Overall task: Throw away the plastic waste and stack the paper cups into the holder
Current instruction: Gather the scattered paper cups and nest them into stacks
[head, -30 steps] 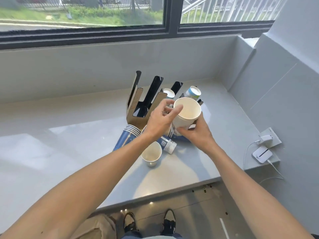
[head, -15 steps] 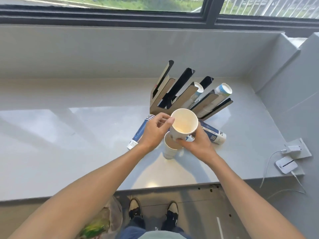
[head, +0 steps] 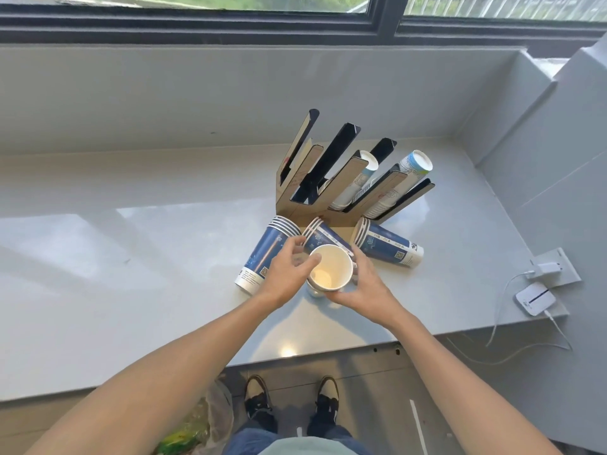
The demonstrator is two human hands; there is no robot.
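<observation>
Close to the tabletop [head: 131, 307] front edge, both hands hold the open paper cup [head: 331, 271]: the left hand [head: 285, 274] pinches its rim, the right hand [head: 368, 285] cups its side. It sits over another cup [head: 312, 291], and a skewed push could jam or tip both. Beyond, three lying cup stacks [head: 387, 246] crowd the holder [head: 331, 188], whose left slots look empty; open room lies left.

middle blue cup stack [head: 323, 238] mostly hidden behind the held cup [head: 330, 272] and both hands. a second cup [head: 312, 291] below the held one shows only a sliver. plastic bag [head: 197, 425] cut off by the bottom edge, contents blurred.
</observation>
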